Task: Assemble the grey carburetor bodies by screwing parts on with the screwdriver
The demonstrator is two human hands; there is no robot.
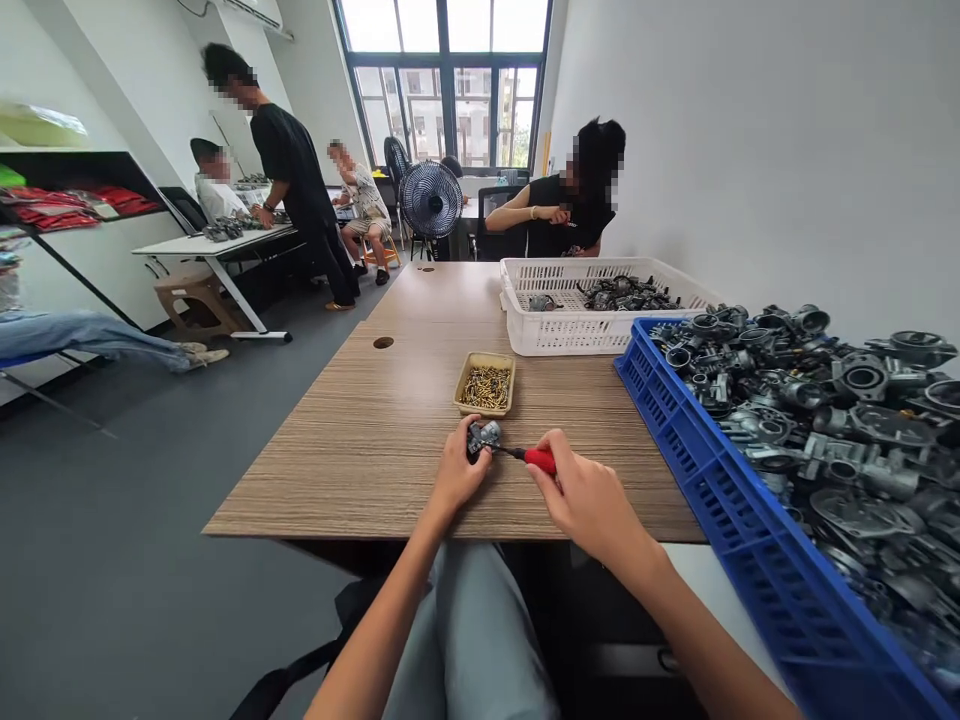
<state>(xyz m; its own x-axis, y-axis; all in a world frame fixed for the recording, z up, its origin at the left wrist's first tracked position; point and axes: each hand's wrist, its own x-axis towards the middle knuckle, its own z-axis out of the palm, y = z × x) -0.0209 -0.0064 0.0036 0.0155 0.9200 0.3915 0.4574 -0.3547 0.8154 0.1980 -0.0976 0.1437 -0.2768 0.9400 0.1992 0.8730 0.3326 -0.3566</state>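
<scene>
A screwdriver (540, 459) is at work on one metal part (490, 433), apparently unfinished
Just nearer than the tray (484, 411) of brass-coloured pieces (486, 387), the left hand (459, 472) curls around the part; nearer and right of the tray, the right hand (589, 498) grips the screwdriver's red handle, forearm angled inward, shaft reaching the part

Metal part (490, 433) and red screwdriver (540, 460) in hands (589, 495) (golden pieces (486, 387) nearby)
</scene>
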